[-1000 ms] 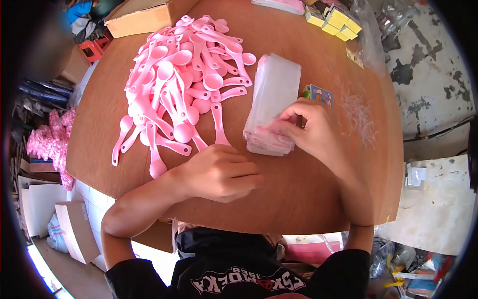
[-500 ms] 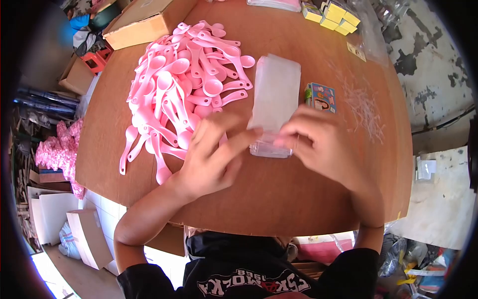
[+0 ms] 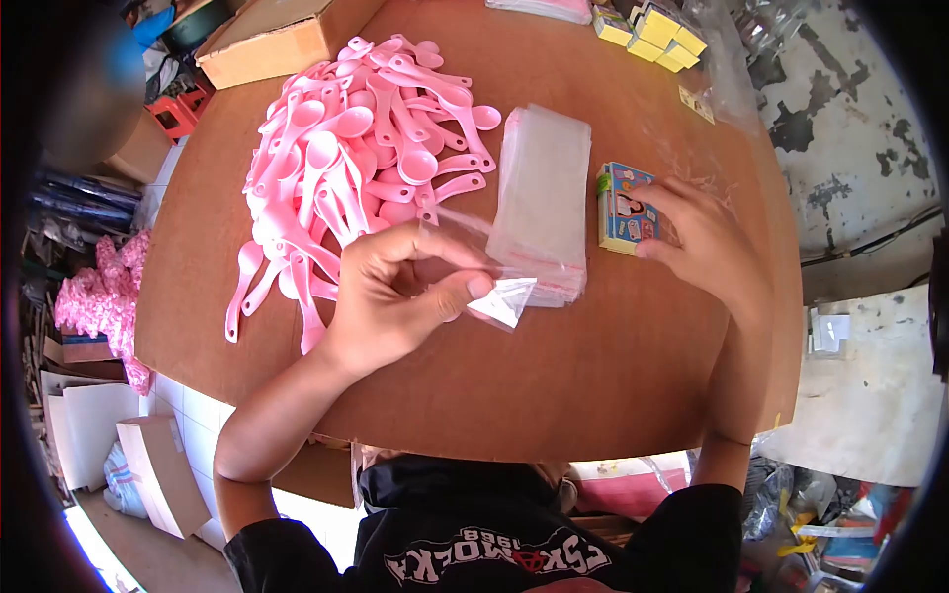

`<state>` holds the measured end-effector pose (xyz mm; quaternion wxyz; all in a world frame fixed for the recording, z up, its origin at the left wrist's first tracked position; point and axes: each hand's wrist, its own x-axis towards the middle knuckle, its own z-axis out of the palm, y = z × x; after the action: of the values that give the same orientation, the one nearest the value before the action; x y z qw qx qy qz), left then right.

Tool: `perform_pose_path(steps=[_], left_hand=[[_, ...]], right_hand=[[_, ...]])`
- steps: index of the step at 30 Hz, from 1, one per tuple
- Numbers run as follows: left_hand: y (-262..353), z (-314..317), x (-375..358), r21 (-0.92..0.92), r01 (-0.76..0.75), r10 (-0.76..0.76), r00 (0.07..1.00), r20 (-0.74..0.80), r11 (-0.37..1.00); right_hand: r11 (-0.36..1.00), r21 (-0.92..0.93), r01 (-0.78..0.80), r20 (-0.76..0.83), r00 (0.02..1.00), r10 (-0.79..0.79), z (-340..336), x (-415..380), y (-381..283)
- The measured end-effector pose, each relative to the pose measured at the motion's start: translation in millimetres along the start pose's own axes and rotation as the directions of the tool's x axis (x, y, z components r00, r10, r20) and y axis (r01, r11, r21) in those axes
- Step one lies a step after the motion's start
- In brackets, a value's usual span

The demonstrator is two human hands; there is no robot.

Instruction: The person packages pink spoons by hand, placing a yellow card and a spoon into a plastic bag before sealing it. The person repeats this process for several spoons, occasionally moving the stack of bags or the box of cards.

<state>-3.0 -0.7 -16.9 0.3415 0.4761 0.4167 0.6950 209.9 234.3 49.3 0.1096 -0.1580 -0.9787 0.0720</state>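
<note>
Between thumb and fingers, my left hand [image 3: 390,292] pinches a clear plastic bag [image 3: 512,296], which catches the light at its lower end. Beside it lies a stack of clear plastic bags [image 3: 542,188] on the wooden table. My right hand [image 3: 707,237] is at a small stack of blue printed cards [image 3: 623,212], its index finger over the top and its thumb by the lower right edge, fingers apart. A large heap of pink plastic spoons [image 3: 346,158] spreads to the left, just past my left hand.
A cardboard box [image 3: 282,44] stands at the table's back left. Several yellow card packs [image 3: 652,38] are at the back right, near loose plastic film. A peeling wall [image 3: 840,119] borders the right side. Pink filled bags [image 3: 109,296] lie off the table at left.
My right hand has left the bag stack and moved right to the cards. My left hand has lifted a single bag off the stack and drawn it slightly left.
</note>
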Motion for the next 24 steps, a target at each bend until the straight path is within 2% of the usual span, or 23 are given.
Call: perform_pose_path(steps=[1,2,6,8,11,12,13,15,17,18,19,20,22,23,24], left_hand=[[2,-1,1,0.033,0.047,-0.045,0.998,-0.035,0.998],[8,2,2,-0.038,0.061,-0.063,0.997,-0.05,0.997],[6,1,3,0.002,0.084,-0.083,0.994,-0.071,0.996],[8,0,2,-0.044,0.186,-0.189,0.975,-0.116,0.982],[1,0,2,-0.118,0.106,-0.121,0.984,-0.129,0.987],[5,0,2,-0.135,0.168,-0.186,0.974,-0.131,0.977],[8,0,3,-0.136,0.16,-0.178,0.975,-0.135,0.978],[13,-1,4,-0.09,0.257,-0.267,0.957,-0.116,0.962],[8,0,4,-0.078,0.244,-0.252,0.96,-0.124,0.967],[4,0,4,-0.067,0.233,-0.24,0.962,-0.129,0.97],[2,-1,4,-0.074,0.224,-0.233,0.961,-0.146,0.972],[0,-3,5,-0.056,0.247,-0.253,0.96,-0.123,0.967],[1,-5,6,-0.011,0.306,-0.306,0.945,-0.116,0.952],[4,-5,7,-0.006,0.305,-0.303,0.946,-0.118,0.952],[7,-3,7,-0.062,0.371,-0.376,0.917,-0.135,0.927]], right_hand=[[0.999,0.04,0.002,0.017,1.0,-0.003,4,-1,3],[0.999,0.039,0.001,0.017,1.0,-0.002,7,-1,6],[1.0,0.004,-0.027,0.083,0.996,0.026,9,7,4],[0.999,0.016,-0.045,0.108,0.993,0.043,8,7,3],[0.998,0.058,-0.024,0.102,0.995,0.018,7,4,6],[0.994,0.111,0.009,0.086,0.996,-0.019,8,3,10],[0.986,0.162,0.045,0.067,0.996,-0.057,6,3,12],[0.994,0.105,0.018,0.057,0.998,-0.024,-8,1,12],[0.999,0.048,-0.001,0.051,0.999,-0.001,-23,2,-2],[0.989,0.097,-0.113,-0.123,0.985,0.124,-32,2,-12],[0.964,0.167,-0.209,-0.284,0.926,0.25,-39,3,-21],[0.967,0.163,-0.195,-0.28,0.931,0.235,-44,5,-27],[0.815,0.579,0.003,-0.359,0.899,0.251,-50,8,-36],[0.814,0.581,0.009,-0.362,0.898,0.249,-51,10,-43],[0.752,0.657,0.045,-0.326,0.917,0.23,-49,15,-54]])
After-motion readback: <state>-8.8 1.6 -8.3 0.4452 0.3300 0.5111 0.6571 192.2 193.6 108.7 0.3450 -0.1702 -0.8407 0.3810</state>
